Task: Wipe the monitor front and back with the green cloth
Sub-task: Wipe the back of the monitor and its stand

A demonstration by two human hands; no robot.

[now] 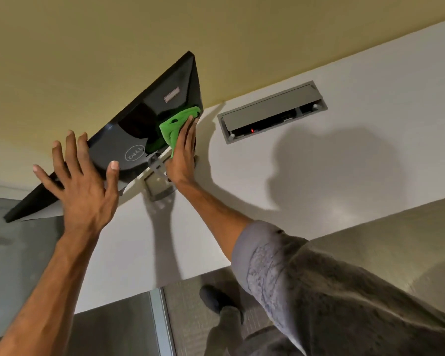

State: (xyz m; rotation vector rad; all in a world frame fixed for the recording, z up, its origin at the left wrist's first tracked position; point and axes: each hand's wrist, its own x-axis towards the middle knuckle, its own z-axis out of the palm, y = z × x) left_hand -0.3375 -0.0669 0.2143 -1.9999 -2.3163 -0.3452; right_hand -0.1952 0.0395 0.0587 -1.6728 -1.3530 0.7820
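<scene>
Half the job looks underway: right grip (183, 152), fingers straight, presses the green cloth (175, 127) against the back of the monitor (141, 116), left grip (85, 186) spread open steadying its edge; front unseen.

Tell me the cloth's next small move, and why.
Probably slide the right hand and green cloth across the glossy black monitor back toward the logo: the cloth covers only a patch by the grey stand; the left hand braces the edge.

Grey patterned short sleeve (265, 255), dark shoe (214, 298)
</scene>
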